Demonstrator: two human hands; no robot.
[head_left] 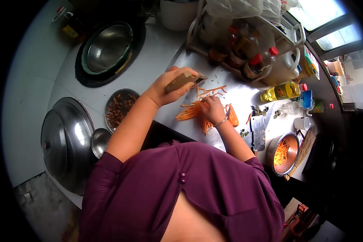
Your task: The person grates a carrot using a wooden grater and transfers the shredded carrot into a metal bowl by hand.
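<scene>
My left hand (pixel 165 89) is wrapped round a flat wooden tool (pixel 180 81) that looks like a wooden-framed grater, tilted above the counter. Shredded carrot (pixel 189 112) lies in a loose pile on the metal-coloured worktop (pixel 169 117). My right hand (pixel 212 109), with a bracelet at the wrist, is closed over the pile, its fingers gathered on the shreds. Just right of that wrist sits a larger carrot piece (pixel 232 117). A cleaver (pixel 258 135) lies farther right, and beyond it a metal bowl (pixel 273 155) contains more shredded carrot.
Bottles stand in a rack (pixel 193 42) behind the worktop. An oil bottle (pixel 280 92) lies at right near a white cup (pixel 301 123) and a straw brush (pixel 306 149). At left are a large lidded pan (pixel 68 141), a dish of brown pieces (pixel 119 107) and stacked basins (pixel 109 46).
</scene>
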